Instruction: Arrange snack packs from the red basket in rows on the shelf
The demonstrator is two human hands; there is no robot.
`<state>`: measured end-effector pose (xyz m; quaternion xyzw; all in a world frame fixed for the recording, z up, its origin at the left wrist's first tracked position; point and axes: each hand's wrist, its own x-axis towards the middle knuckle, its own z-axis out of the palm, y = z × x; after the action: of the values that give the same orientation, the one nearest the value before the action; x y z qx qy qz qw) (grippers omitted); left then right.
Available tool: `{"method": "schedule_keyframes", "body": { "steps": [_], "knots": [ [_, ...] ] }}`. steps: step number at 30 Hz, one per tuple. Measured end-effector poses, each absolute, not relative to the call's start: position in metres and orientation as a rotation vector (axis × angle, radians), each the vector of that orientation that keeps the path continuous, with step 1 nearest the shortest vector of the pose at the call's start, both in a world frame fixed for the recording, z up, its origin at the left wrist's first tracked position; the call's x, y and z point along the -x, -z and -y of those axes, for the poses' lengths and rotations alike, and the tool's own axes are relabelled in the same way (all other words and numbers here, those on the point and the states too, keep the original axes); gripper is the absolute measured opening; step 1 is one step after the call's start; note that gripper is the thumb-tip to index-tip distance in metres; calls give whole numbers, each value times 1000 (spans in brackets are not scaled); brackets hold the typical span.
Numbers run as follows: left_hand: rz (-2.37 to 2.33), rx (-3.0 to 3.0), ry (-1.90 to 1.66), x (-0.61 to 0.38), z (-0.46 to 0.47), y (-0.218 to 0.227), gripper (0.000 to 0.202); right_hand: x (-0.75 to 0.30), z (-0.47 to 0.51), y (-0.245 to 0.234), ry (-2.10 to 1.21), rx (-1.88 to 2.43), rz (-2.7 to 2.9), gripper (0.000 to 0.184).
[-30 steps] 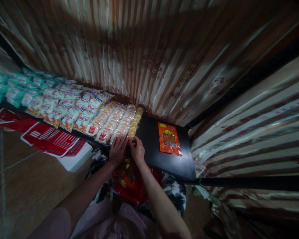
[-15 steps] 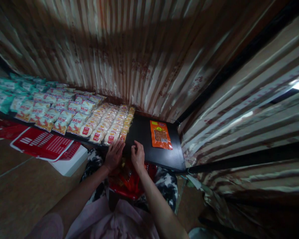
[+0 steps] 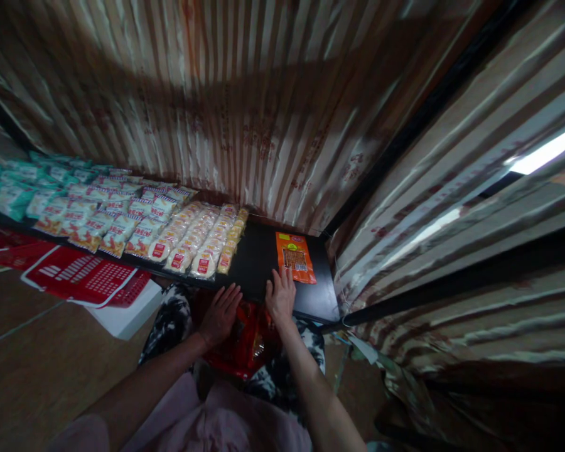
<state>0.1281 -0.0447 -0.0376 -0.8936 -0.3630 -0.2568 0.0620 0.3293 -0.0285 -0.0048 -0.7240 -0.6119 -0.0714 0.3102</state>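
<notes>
1. Orange packet [image 3: 295, 257] lies flat on the black worktop [image 3: 258, 267], near its right end, alone, long axis running away from the person.
2. Right hand [image 3: 281, 296] is flat on the worktop's near edge, fingers [image 3: 287, 279] spread, gripping nothing; the packet sits just beyond the fingertips, slightly right. Contact can't be told.
3. Left hand [image 3: 220, 314] is farther from the packet, fingers apart, over a red bag [image 3: 245, 344] in the lap; whether it touches the bag is unclear.
4. Bare worktop lies between the packet and the rows of snack packs [image 3: 198, 242] on the left.
5. Tight on the right: worktop edge and corrugated wall [image 3: 245, 113] are close by.
6. Red basket [image 3: 82, 276] sits on the floor, well left.
</notes>
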Motion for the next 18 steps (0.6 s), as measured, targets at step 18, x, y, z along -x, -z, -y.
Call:
{"method": "schedule_keyframes", "body": {
  "steps": [18],
  "knots": [
    [1184, 2887, 748, -252, 13, 9, 45, -367, 50, -4, 128, 2159, 1710, 40]
  ]
}}
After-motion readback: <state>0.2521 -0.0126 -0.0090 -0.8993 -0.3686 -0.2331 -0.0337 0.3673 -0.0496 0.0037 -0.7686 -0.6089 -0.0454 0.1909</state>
